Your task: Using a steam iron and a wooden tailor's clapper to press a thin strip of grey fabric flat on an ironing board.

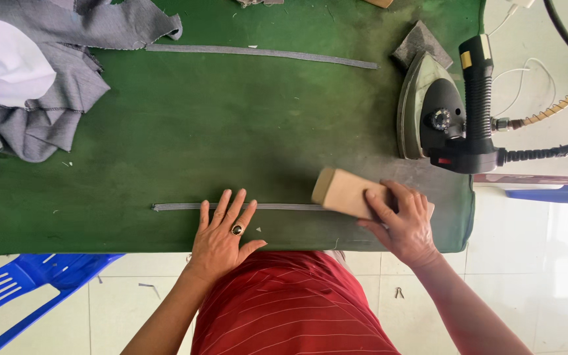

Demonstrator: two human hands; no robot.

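A narrow grey fabric strip (pixel 179 206) lies along the near edge of the green padded ironing table (pixel 231 131). My left hand (pixel 223 233) rests flat on it with fingers spread; a dark ring is on one finger. My right hand (pixel 405 220) grips a pale wooden block (pixel 344 192) and presses it down on the strip's right end. A second grey strip (pixel 261 54) lies farther back on the table.
A steam iron (pixel 445 112) with a black handle and hoses stands at the table's right end, beside a grey pad (pixel 421 41). A pile of grey and white cloth (pixel 31 72) fills the far left. Blue plastic chairs (pixel 14 289) stand on the tiled floor.
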